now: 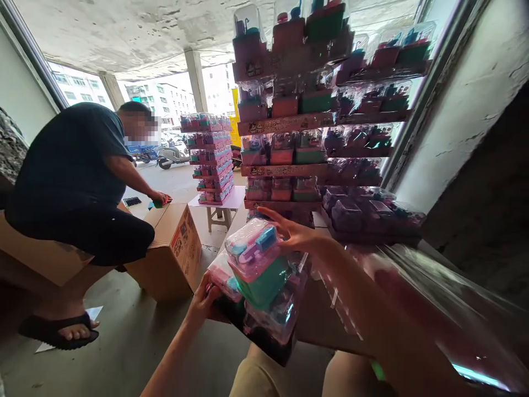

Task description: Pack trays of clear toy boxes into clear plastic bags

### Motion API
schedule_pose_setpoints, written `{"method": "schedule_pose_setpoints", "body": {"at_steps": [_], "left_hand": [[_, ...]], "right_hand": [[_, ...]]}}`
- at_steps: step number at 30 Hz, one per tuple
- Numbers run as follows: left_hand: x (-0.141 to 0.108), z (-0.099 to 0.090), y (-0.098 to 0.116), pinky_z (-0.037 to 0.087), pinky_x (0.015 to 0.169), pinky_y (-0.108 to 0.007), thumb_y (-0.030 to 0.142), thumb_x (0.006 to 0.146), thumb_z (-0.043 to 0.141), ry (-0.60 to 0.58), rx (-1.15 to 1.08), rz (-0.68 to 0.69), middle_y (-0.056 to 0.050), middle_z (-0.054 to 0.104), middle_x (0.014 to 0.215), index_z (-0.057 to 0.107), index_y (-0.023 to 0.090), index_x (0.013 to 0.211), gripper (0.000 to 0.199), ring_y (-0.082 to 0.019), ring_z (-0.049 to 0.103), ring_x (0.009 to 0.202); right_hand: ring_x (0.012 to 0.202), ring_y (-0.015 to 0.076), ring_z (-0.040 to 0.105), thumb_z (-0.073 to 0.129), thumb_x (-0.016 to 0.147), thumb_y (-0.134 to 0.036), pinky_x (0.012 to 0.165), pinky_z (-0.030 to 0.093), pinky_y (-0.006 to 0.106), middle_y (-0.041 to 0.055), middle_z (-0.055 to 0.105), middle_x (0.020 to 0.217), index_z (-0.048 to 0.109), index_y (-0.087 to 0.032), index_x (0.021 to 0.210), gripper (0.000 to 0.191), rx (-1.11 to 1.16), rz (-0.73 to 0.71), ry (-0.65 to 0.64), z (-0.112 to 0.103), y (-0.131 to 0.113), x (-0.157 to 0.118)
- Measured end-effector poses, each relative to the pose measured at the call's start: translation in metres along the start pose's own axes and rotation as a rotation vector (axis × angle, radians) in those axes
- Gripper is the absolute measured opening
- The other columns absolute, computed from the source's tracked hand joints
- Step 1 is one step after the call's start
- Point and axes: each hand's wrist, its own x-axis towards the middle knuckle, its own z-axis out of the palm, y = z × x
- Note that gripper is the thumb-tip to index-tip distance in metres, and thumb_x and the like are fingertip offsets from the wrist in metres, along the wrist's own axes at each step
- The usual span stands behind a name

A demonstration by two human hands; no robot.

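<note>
A tray of plastic-wrapped containers point(273, 320) is tilted in front of me above my knees. On top of it sits a green and pink box with a clear lid point(260, 275), with blue and purple pieces under the lid. My left hand point(204, 298) grips the tray's left end, its fingers bent round the edge. My right hand point(291, 231) is at the far right side of the green and pink box, fingers spread, the index finger stretched out over the tray's back; its fingertips near the box are partly hidden.
Tall stacks of wrapped trays point(285, 171) rise ahead. A smaller stack point(212, 160) stands on a stool point(221, 216). At left a person point(70, 176) bends over a cardboard box point(176, 242). Clear plastic film point(433, 298) lies at right.
</note>
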Motion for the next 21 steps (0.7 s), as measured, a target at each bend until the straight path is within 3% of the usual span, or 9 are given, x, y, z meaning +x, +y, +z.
{"method": "schedule_pose_setpoints", "body": {"at_steps": [2, 4, 6, 9, 12, 14, 17, 19, 21], "left_hand": [[0.015, 0.000, 0.008, 0.051, 0.083, -0.034, 0.068, 0.056, 0.065, -0.068, -0.065, -0.037, -0.009, 0.062, 0.117, 0.055, 0.022, 0.117, 0.077, -0.027, 0.058, 0.104], [0.030, 0.002, 0.019, 0.052, 0.080, -0.035, 0.067, 0.055, 0.066, -0.161, -0.050, -0.038, -0.009, 0.064, 0.112, 0.057, 0.022, 0.114, 0.075, -0.026, 0.060, 0.098], [0.045, 0.003, 0.031, 0.053, 0.075, -0.034, 0.064, 0.058, 0.067, -0.277, 0.001, -0.007, -0.008, 0.067, 0.105, 0.059, 0.022, 0.114, 0.069, -0.024, 0.063, 0.090], [0.065, 0.006, 0.047, 0.054, 0.069, -0.034, 0.054, 0.068, 0.064, -0.435, 0.040, 0.049, -0.005, 0.069, 0.093, 0.061, 0.023, 0.113, 0.055, -0.021, 0.064, 0.078], [0.082, 0.010, 0.056, 0.053, 0.070, -0.035, 0.042, 0.075, 0.058, -0.489, 0.098, 0.050, -0.001, 0.069, 0.083, 0.066, 0.019, 0.102, 0.037, -0.019, 0.064, 0.076], [0.093, 0.014, 0.060, 0.053, 0.070, -0.034, 0.036, 0.077, 0.054, -0.457, 0.154, 0.049, 0.000, 0.069, 0.077, 0.068, 0.017, 0.093, 0.028, -0.017, 0.064, 0.075], [0.102, 0.021, 0.060, 0.053, 0.070, -0.034, 0.031, 0.079, 0.053, -0.274, 0.166, 0.067, -0.001, 0.069, 0.076, 0.067, 0.014, 0.092, 0.025, -0.018, 0.065, 0.075], [0.094, 0.024, 0.053, 0.053, 0.075, -0.036, 0.033, 0.080, 0.053, -0.122, 0.158, 0.065, -0.005, 0.070, 0.086, 0.064, 0.014, 0.100, 0.030, -0.022, 0.066, 0.083], [0.071, 0.028, 0.037, 0.049, 0.088, -0.040, 0.040, 0.082, 0.050, 0.009, 0.162, 0.062, -0.009, 0.065, 0.107, 0.057, 0.017, 0.114, 0.040, -0.027, 0.059, 0.105]], "right_hand": [[0.109, 0.0226, 0.053, 0.074, 0.059, -0.047, 0.091, 0.043, 0.036, 0.0066, 0.057, 0.119, 0.038, -0.024, 0.133, 0.086, 0.137, -0.002, -0.073, 0.000, 0.007, 0.007], [0.100, 0.0204, 0.057, 0.077, 0.059, -0.040, 0.086, 0.045, 0.032, 0.0044, 0.060, 0.112, 0.045, -0.023, 0.128, 0.078, 0.180, -0.009, -0.031, 0.003, 0.012, 0.006], [0.094, 0.0186, 0.058, 0.078, 0.058, -0.033, 0.081, 0.047, 0.029, 0.0029, 0.062, 0.107, 0.050, -0.022, 0.122, 0.071, 0.168, -0.003, 0.077, -0.003, 0.013, 0.001], [0.090, 0.0168, 0.059, 0.076, 0.059, -0.028, 0.077, 0.047, 0.026, 0.0017, 0.063, 0.105, 0.052, -0.023, 0.119, 0.065, 0.132, -0.013, 0.315, -0.028, 0.015, -0.003], [0.088, 0.0165, 0.059, 0.075, 0.060, -0.027, 0.075, 0.047, 0.026, 0.0017, 0.064, 0.106, 0.050, -0.023, 0.123, 0.067, 0.094, -0.033, 0.467, -0.053, 0.023, 0.002], [0.089, 0.0173, 0.060, 0.074, 0.061, -0.028, 0.075, 0.048, 0.027, 0.0023, 0.064, 0.105, 0.049, -0.023, 0.125, 0.069, 0.080, -0.015, 0.446, -0.062, 0.031, 0.005], [0.097, 0.0195, 0.059, 0.072, 0.063, -0.034, 0.081, 0.047, 0.031, 0.0044, 0.062, 0.112, 0.044, -0.025, 0.131, 0.074, 0.057, 0.021, 0.388, -0.067, 0.042, 0.003], [0.102, 0.0204, 0.057, 0.070, 0.066, -0.042, 0.084, 0.047, 0.035, 0.0061, 0.058, 0.120, 0.039, -0.027, 0.134, 0.076, 0.020, 0.045, 0.461, -0.073, 0.051, -0.009], [0.103, 0.0206, 0.057, 0.062, 0.073, -0.049, 0.082, 0.048, 0.036, 0.0088, 0.057, 0.122, 0.042, -0.026, 0.132, 0.066, -0.037, 0.103, 0.628, -0.079, 0.064, -0.031]]}}
